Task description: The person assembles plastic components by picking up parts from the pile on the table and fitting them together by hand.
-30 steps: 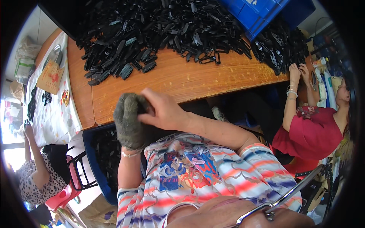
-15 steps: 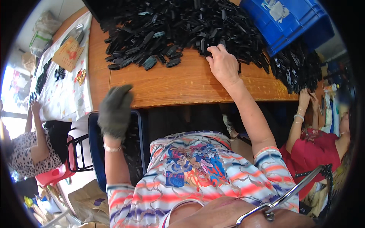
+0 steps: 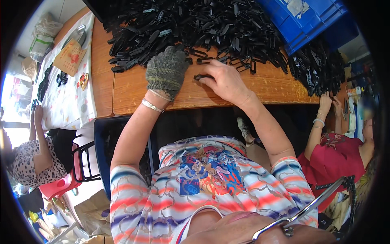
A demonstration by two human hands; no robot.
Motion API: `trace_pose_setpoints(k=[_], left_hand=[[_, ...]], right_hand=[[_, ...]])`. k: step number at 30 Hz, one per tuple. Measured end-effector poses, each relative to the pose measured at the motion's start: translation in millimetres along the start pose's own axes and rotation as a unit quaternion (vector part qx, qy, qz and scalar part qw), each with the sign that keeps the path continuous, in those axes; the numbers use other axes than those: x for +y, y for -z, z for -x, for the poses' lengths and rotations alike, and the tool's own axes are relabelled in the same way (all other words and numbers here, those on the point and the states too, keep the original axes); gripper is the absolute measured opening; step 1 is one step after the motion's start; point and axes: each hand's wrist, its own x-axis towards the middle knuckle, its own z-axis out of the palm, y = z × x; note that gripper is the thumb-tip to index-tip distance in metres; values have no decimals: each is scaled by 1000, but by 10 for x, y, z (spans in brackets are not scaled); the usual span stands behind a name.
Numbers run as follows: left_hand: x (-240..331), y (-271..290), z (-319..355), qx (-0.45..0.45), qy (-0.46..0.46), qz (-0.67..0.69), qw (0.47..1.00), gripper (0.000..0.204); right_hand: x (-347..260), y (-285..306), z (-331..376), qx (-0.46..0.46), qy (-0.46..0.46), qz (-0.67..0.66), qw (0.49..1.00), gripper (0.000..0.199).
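Note:
A big heap of small, long black plastic parts (image 3: 195,24) covers the far part of the wooden table (image 3: 134,91). My left hand (image 3: 167,72), in a grey knitted glove, reaches to the heap's near edge. Its fingertips are hidden among the dark parts, so its grip does not show. Bare, my right hand (image 3: 227,83) is just right of it over the table, thumb and forefinger pinching a small black plastic part (image 3: 200,77). A few frame-like parts (image 3: 240,65) lie loose beyond that hand.
A blue plastic crate (image 3: 310,24) stands at the far right beside the heap. Below the table edge at my left is a dark blue bin (image 3: 103,158). Co-workers' hands (image 3: 325,103) handle parts at the right; another person (image 3: 34,152) sits at a cloth-covered table (image 3: 87,101).
My left hand has moved from above the bin up to the heap's edge. My right hand has drawn back from the heap, towards the left, with a small black part in its fingers.

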Motion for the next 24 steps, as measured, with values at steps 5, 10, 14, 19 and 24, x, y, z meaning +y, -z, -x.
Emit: trace_pose_setpoints(k=[5,10,14,19,24], left_hand=[[92,-34,39,0,6,48,999,21],[80,-91,141,21,34,156,987,20],[79,-21,162,0,48,168,985,19],[62,68,256,-1,37,182,983,19],[176,140,358,-28,253,582,772,30]], right_hand=[[-33,-104,51,9,-14,60,998,14],[-74,-56,57,10,-29,56,998,18],[-37,-27,109,-18,5,61,998,22],[-30,-39,100,42,2,-44,998,21],[-153,-140,99,128,-109,-291,942,21]])
